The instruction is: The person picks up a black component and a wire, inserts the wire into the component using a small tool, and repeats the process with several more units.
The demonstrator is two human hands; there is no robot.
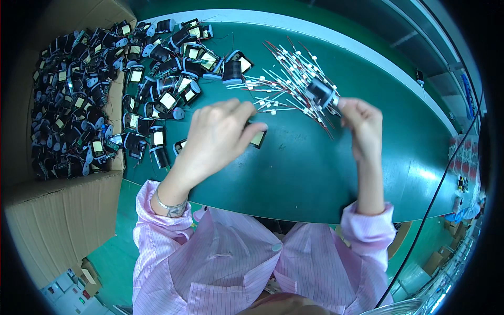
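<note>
Black and partly blurred, the part [319, 92] was in the right hand [362, 118], pinched at its near end between thumb and curled fingers. From that pinch it reached leftward and slightly up, over the pile of thin wires [287, 63], so the right hand was the nearer one to it. Whether it touched the wires below could not be told. Most of the wires sloped from the upper left down toward the right, ending just left of the grip; others lay more sideways, reaching toward the left hand.

The left hand [218, 131] was well to the left of the pinch and a little nearer the body, back up, thumb stretched toward the right. Its fingertips were hidden, so I cannot tell whether it held anything. Just below its thumb showed a small dark piece with a pale yellow patch [258, 138], partly covered by the hand.

The wires were slim and straight, red and whitish, with little white blocky connectors. Farther left of the grip, past the left hand, lay a heap of rounded black parts [168, 68] with grey ends and pale yellow patches. Beyond it stood a brown cardboard box [63, 215] packed with similar pieces. The green tabletop [299, 173] looked smooth and faintly shiny.
</note>
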